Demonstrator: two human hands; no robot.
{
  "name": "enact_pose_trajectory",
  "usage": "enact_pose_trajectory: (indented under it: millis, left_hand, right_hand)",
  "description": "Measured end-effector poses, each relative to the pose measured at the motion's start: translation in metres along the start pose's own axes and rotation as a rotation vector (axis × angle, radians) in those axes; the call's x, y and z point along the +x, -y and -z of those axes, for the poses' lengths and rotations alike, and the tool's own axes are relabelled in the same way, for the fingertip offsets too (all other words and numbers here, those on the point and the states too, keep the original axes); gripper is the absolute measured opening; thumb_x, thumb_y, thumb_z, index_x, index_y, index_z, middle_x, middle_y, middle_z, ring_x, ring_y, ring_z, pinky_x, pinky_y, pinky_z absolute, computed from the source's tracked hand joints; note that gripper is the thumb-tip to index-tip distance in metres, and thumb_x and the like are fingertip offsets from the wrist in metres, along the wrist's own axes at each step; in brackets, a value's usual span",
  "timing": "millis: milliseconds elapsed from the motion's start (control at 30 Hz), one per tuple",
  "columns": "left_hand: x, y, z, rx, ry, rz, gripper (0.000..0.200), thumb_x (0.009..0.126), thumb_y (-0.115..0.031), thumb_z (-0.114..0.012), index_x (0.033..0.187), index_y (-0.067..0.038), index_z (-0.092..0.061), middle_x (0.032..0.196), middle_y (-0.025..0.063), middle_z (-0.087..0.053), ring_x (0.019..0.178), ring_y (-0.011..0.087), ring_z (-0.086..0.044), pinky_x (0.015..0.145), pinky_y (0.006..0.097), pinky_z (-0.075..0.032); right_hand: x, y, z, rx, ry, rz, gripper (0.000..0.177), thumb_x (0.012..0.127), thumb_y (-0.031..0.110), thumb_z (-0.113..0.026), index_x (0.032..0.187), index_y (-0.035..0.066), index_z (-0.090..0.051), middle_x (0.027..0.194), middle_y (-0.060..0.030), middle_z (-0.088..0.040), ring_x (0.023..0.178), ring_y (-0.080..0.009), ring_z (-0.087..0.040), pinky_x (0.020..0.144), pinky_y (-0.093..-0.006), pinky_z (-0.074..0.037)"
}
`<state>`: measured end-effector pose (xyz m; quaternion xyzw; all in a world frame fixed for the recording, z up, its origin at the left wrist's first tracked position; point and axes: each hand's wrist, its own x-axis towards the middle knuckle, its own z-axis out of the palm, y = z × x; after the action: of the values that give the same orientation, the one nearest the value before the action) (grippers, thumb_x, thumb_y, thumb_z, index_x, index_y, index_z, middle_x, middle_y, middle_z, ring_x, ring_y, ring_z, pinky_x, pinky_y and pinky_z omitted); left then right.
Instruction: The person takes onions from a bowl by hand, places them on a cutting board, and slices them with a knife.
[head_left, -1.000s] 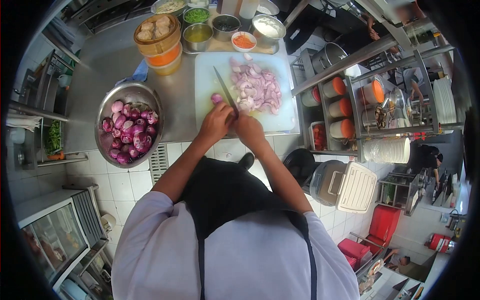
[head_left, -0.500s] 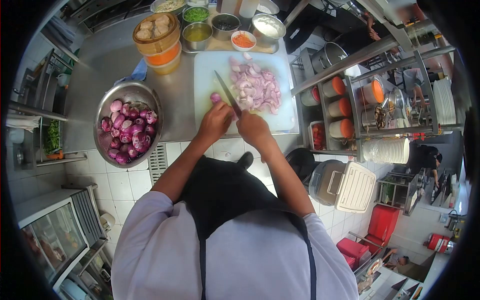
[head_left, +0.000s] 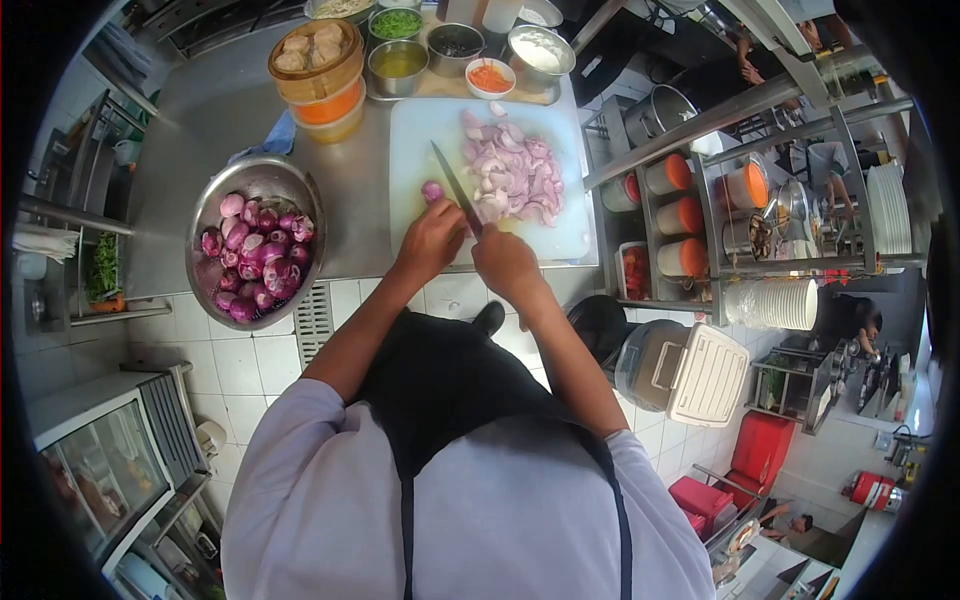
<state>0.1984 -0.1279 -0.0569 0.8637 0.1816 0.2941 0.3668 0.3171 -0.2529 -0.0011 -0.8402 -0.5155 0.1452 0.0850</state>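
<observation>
My right hand [head_left: 505, 262] is wrapped round the handle of a knife [head_left: 455, 183], whose blade points up and left over the white cutting board [head_left: 408, 140]. Close to the blade, my left hand [head_left: 432, 240] is closed with its fingers curled on a red onion, mostly hidden under them. A small red onion piece [head_left: 432, 190] lies just beyond the left fingertips. To the right of the blade spreads a heap of sliced onion [head_left: 515, 165]. A metal colander [head_left: 203, 200] at the counter's left front edge holds several peeled red onions [head_left: 265, 250].
Behind the board stand a bamboo steamer [head_left: 315, 60] with dumplings, a pot of yellow liquid [head_left: 398, 65], a bowl of shredded carrot [head_left: 490, 77] and a bowl of white stuff [head_left: 540, 52]. Metal shelving [head_left: 715, 220] with orange-lidded tubs borders the right side. Other people are farther right.
The hands and knife stay almost in place, with only a very slight shift. The whole view has moved a little. The heap of slices looks the same.
</observation>
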Motion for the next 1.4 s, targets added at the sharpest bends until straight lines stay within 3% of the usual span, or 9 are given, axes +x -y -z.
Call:
enact_pose_trajectory:
  millis: [200,300,400,800,1100,1233,1300,1400]
  left_hand:
    - [0.001,0.001,-0.002,0.028,-0.001,0.028,0.022,0.084,-0.001,-0.076,0.102,-0.004,-0.065,0.107,0.0124,-0.065,0.101,0.0377,-0.068,0.085,0.0463,-0.056]
    - [-0.001,0.003,-0.002,0.005,-0.006,0.004,0.022,0.084,-0.002,-0.077,0.103,-0.004,-0.066,0.108,0.0125,-0.066,0.101,0.0376,-0.068,0.086,0.046,-0.056]
    - [-0.001,0.001,-0.002,0.006,0.014,0.049,0.022,0.084,-0.003,-0.078,0.103,-0.005,-0.067,0.108,0.0129,-0.066,0.101,0.0375,-0.068,0.086,0.0457,-0.056]
    - [0.0,0.002,-0.003,0.001,-0.047,-0.028,0.018,0.086,-0.006,-0.077,0.099,-0.004,-0.065,0.103,0.013,-0.063,0.096,0.038,-0.066,0.08,0.0477,-0.055]
    - [0.002,-0.001,0.001,0.0,-0.037,-0.044,0.019,0.085,-0.004,-0.077,0.1,-0.004,-0.064,0.103,0.0128,-0.063,0.097,0.0381,-0.066,0.08,0.0477,-0.055]
    - [-0.002,0.003,-0.002,0.033,-0.008,-0.012,0.024,0.082,-0.004,-0.08,0.103,-0.005,-0.067,0.108,0.013,-0.066,0.1,0.0382,-0.069,0.084,0.0462,-0.057]
    - [-0.002,0.005,-0.004,0.043,-0.013,0.015,0.025,0.083,-0.004,-0.079,0.104,-0.005,-0.067,0.109,0.0133,-0.066,0.1,0.0381,-0.069,0.085,0.046,-0.057]
    - [-0.004,0.006,-0.005,0.042,-0.014,0.029,0.024,0.084,-0.004,-0.078,0.106,-0.004,-0.069,0.111,0.0137,-0.067,0.102,0.0379,-0.069,0.087,0.0458,-0.057]
  right_hand:
    - [0.012,0.0,-0.038,0.067,-0.076,-0.021,0.024,0.098,0.019,-0.06,0.105,-0.004,-0.059,0.082,-0.0249,-0.073,0.079,-0.0439,-0.075,0.071,-0.0523,-0.061]
    - [0.019,-0.015,-0.029,0.128,-0.039,0.037,0.026,0.099,0.021,-0.059,0.105,-0.004,-0.059,0.083,-0.0257,-0.073,0.08,-0.0434,-0.075,0.072,-0.0534,-0.06]
    - [0.016,-0.011,-0.008,0.146,-0.05,-0.014,0.026,0.099,0.018,-0.054,0.107,-0.006,-0.059,0.081,-0.0303,-0.071,0.08,-0.0493,-0.071,0.074,-0.0579,-0.057]
    - [-0.002,0.001,0.004,0.029,0.045,-0.034,0.022,0.095,0.013,-0.057,0.106,-0.006,-0.058,0.084,-0.0286,-0.073,0.081,-0.0451,-0.075,0.075,-0.0543,-0.06]
    - [-0.006,0.004,-0.008,0.045,-0.009,-0.03,0.02,0.094,0.011,-0.058,0.105,-0.006,-0.057,0.082,-0.0277,-0.073,0.078,-0.0439,-0.075,0.069,-0.0527,-0.061]
    - [0.008,-0.017,-0.057,-0.022,-0.083,0.114,0.019,0.097,0.012,-0.058,0.106,-0.005,-0.057,0.076,-0.0242,-0.07,0.077,-0.0423,-0.073,0.069,-0.0519,-0.059]
    - [0.015,-0.016,-0.055,0.054,-0.141,0.091,0.018,0.097,0.011,-0.058,0.105,-0.005,-0.057,0.073,-0.0219,-0.069,0.073,-0.0408,-0.072,0.066,-0.05,-0.059]
    - [0.02,-0.018,-0.036,-0.071,-0.153,0.063,0.017,0.094,0.012,-0.063,0.101,-0.002,-0.056,0.076,-0.0235,-0.072,0.072,-0.0381,-0.075,0.062,-0.0471,-0.06]
